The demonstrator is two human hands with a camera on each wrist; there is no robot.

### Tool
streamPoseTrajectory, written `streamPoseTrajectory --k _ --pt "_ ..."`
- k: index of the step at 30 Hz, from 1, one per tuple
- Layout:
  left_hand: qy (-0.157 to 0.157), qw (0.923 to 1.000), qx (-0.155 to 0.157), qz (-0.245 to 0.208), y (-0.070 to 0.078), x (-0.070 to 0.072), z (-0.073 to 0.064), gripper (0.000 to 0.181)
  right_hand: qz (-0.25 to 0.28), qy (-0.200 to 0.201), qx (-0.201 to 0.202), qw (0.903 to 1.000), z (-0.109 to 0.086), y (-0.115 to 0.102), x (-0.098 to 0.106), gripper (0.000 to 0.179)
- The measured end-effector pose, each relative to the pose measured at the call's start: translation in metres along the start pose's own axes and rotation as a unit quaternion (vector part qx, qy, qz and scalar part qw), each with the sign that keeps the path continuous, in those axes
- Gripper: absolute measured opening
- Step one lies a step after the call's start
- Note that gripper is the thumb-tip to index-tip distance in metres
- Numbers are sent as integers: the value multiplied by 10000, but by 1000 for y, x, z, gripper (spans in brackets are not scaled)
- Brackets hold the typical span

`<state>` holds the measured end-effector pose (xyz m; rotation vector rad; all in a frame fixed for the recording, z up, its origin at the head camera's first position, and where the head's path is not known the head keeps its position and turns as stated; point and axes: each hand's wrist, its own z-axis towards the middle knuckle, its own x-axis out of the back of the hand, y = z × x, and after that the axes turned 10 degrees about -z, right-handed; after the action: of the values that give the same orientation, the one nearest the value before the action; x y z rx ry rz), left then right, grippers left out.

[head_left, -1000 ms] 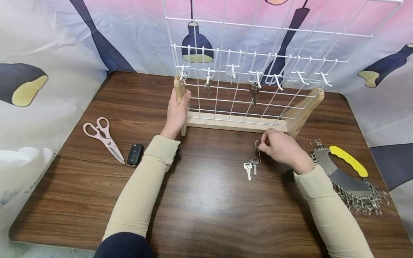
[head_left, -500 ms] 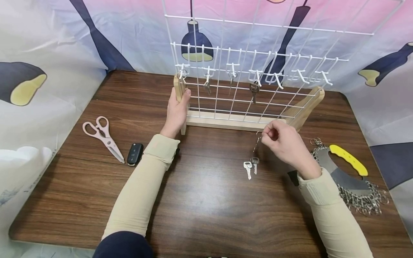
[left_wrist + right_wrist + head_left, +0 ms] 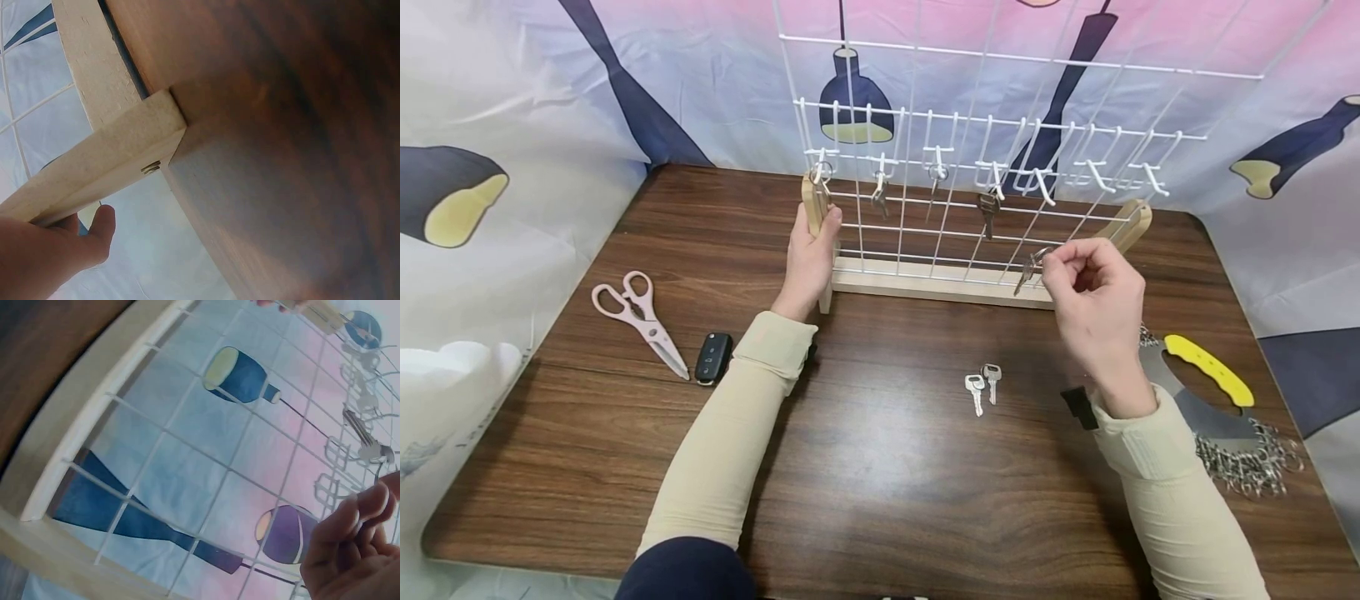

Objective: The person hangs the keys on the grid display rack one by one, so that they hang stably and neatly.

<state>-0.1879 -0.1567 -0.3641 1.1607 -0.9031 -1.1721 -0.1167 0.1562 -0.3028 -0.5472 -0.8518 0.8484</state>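
Note:
My left hand grips the left wooden side post of a white wire grid rack; in the left wrist view, its thumb lies beside the wooden piece. My right hand pinches a key ring, from which a key hangs in front of the rack's lower right part. Several white hooks line the grid. Keys hang from the hooks on the left, among them a dark key. Two loose keys lie on the table, close together.
Pink-handled scissors and a black car key fob lie at the left of the brown table. Right of my right hand lies a curved grey plate with a yellow handle, its edge lined with many metal rings and clips.
My right hand has lifted the ringed key off the table, up and to the right, toward the rack. My left hand stays on the side post.

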Motion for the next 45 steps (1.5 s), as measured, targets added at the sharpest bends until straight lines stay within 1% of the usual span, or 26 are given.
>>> streamPoseTrajectory --k 3,5,7,10,13,17,21,25,29,35,39,43,45 --pt "-10 10000 -5 -13 0 0 0 36 276 329 30 9991 4 -13 0 9" --pt "-12 10000 -6 -7 -1 1 0 38 360 482 44 9982 7 -20 0 12" --pt "-3 10000 -5 8 -1 1 0 38 433 561 42 9975 9 -23 -1 13" --pt "24 10000 0 -24 -2 1 0 38 443 610 67 9971 13 -22 -3 13" --pt "37 10000 4 -74 -2 1 0 36 444 700 -129 9965 17 -22 -6 10" --pt "30 9999 -10 -111 -2 2 -1 34 458 853 -570 9937 21 -35 -8 7" --pt "44 10000 -11 -48 -2 2 -1 36 399 900 -663 9929 23 -48 -8 9" --pt "68 10000 -2 9 -2 1 0 35 362 934 -710 9924 24 -54 -8 10" --pt "36 10000 -6 -50 -1 0 -1 34 376 985 -770 9914 25 -56 -8 11" --pt "-31 9999 -85 -122 -1 0 0 38 318 1044 -805 9908 27 -54 -9 11" --pt "-73 9998 -30 -169 0 0 0 39 234 1049 -798 9910 28 -54 -8 11" --pt "-48 9999 -26 -132 0 0 0 39 201 1079 -794 9908 28 -55 -8 11" --pt "-18 9999 -80 -114 -2 0 0 38 162 1089 -792 9908 28 -56 -8 10"
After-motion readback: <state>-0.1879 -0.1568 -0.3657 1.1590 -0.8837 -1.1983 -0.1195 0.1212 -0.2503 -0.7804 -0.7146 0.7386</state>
